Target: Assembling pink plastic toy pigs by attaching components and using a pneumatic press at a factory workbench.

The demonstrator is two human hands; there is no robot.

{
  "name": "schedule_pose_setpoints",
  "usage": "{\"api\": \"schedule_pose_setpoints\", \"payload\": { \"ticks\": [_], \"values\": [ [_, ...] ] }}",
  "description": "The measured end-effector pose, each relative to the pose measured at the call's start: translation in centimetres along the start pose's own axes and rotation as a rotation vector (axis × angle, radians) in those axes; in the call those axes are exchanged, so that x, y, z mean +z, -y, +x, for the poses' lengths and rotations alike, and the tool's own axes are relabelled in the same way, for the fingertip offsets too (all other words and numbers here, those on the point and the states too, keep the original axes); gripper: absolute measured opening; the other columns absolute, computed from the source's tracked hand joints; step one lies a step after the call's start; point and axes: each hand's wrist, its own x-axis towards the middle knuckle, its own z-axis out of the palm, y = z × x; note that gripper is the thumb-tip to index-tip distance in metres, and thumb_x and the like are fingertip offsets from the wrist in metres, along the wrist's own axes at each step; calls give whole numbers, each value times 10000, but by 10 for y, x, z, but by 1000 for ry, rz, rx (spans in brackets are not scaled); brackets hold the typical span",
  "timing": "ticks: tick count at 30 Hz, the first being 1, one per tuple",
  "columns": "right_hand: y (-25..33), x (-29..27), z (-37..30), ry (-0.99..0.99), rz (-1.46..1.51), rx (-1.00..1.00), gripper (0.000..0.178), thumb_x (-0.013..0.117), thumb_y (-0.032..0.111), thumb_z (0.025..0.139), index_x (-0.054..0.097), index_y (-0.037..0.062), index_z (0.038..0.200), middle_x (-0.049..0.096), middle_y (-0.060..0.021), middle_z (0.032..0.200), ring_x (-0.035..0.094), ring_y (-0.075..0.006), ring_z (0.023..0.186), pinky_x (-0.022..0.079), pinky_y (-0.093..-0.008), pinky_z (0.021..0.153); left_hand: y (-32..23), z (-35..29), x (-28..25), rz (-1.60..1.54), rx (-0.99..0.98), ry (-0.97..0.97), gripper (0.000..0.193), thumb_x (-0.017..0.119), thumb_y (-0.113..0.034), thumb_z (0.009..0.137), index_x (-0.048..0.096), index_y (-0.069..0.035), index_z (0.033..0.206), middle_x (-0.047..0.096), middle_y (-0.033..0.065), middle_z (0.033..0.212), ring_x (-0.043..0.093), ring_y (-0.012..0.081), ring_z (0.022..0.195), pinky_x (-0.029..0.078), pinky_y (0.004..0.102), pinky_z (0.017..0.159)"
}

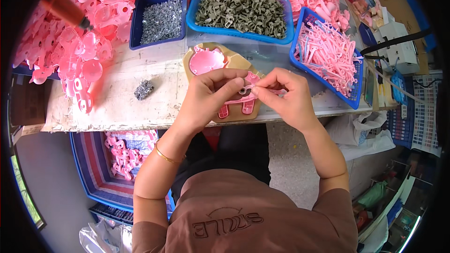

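A tan shaped holder (191,58) lies at the table's front edge with pink molded plastic shell pieces (206,60) set in it. Over its lower part both my hands work close together. My right hand (293,98) pinches a slim pink plastic stick (280,92) between thumb and fingertips. My left hand (208,96) has thumb and forefinger closed at the other end of the stick, beside a small dark round piece (242,91). Whether that piece is in the left fingers or in the shell, I cannot tell.
Behind the holder stand a dark blue tray of screws (161,21), a blue tub of olive-green clips (241,14) and a blue basket of pink sticks (326,51). Pink shells (89,47) heap at left. A small screw pile (144,89) lies nearer; an orange screwdriver (65,7) hangs above.
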Motion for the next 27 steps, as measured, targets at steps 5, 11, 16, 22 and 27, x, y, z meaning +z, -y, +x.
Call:
{"api": "schedule_pose_setpoints", "payload": {
  "ticks": [5, 11, 16, 22, 27],
  "values": [
    [-5, 2, 6, 100, 198, 115, 84, 725, 46, 877, 673, 16, 936, 699, -41, 880, 644, -75, 825, 515, -245, 759, 1, -3, -3, -4, -9, 42, 269, 648, -58, 960, 660, 34, 1213, 715, 85, 1057, 672, 128, 962, 557, 282, 873],
    [5, 24, 14, 29, -166, -227, 134, 688, 23, 899, 674, -6, 1028, 708, -47, 927, 660, -91, 867, 533, -255, 775, 0, -9, -7, 189, 152, -125, 262, 650, -90, 968, 681, 30, 1200, 724, 82, 1077, 664, 108, 966, 553, 268, 858],
    [-2, 24, 29, 198, 69, 72, 132, 677, 8, 898, 677, -19, 1027, 720, -55, 937, 676, -108, 852, 548, -262, 786, -6, -17, -30, 260, 144, -262, 317, 576, -83, 1001, 620, -3, 1304, 719, 101, 1111, 685, 112, 879, 558, 248, 781],
    [-7, 41, 37, 296, -226, 12, 145, 670, 30, 866, 682, 7, 1009, 728, -115, 913, 718, -208, 840, 554, -324, 761, -13, -26, -45, 831, 337, -246, 384, 670, -52, 840, 648, -84, 1222, 672, 56, 1204, 594, 233, 1065, 486, 351, 879],
    [-5, 43, 40, 328, -370, -53, 143, 664, 66, 823, 683, 39, 963, 712, -147, 891, 697, -325, 818, 534, -402, 720, -2, -27, -41, 1035, 469, -139, 462, 681, -81, 762, 633, -83, 1222, 585, 118, 1342, 512, 352, 1155, 401, 443, 1040]
  ]
}}
